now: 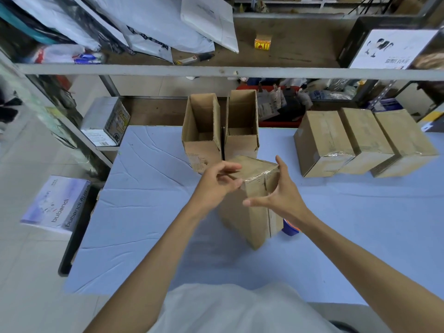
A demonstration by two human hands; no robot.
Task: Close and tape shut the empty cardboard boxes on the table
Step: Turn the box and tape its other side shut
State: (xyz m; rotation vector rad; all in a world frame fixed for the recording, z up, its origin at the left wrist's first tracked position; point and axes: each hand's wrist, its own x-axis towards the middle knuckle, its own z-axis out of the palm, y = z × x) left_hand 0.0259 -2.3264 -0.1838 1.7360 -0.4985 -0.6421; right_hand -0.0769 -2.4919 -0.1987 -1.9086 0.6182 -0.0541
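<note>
Left grip (218, 181) loosely curled and slightly blurred; right grip (281, 195) splayed wide, thumb stretched toward the left one.

We are looking at a counter (144, 212) wearing a wrinkled pale-blue cover. A closed box (249, 212) is standing near its middle. Just beyond that box, the left open box (201, 150) and the right open box (241, 145) are standing side by side. Well to its right, three taped boxes (360, 140) are sitting in a touching row. A blue-and-orange thing (289, 228) is peeking out at its right foot.
</note>
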